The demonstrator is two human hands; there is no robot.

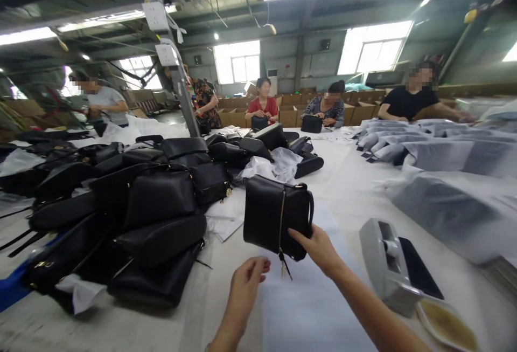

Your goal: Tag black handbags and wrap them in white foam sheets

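A small black handbag with a gold zipper down its side is held above the table by my right hand. The thumb lies on the bag's near face, and the other fingers are hidden behind its right edge. From the zipper hangs a dark tassel pull with gold bits. My left hand is just below and left of the bag, apart from it, its fingers loosely bent with nothing visible in them. A pale sheet lies on the white table under both hands.
Black bags lie heaped on the left, with crumpled wrapping among them. At right are a grey tape dispenser, a dark phone-like slab, a tape roll and wrapped bags. Several people work across the table.
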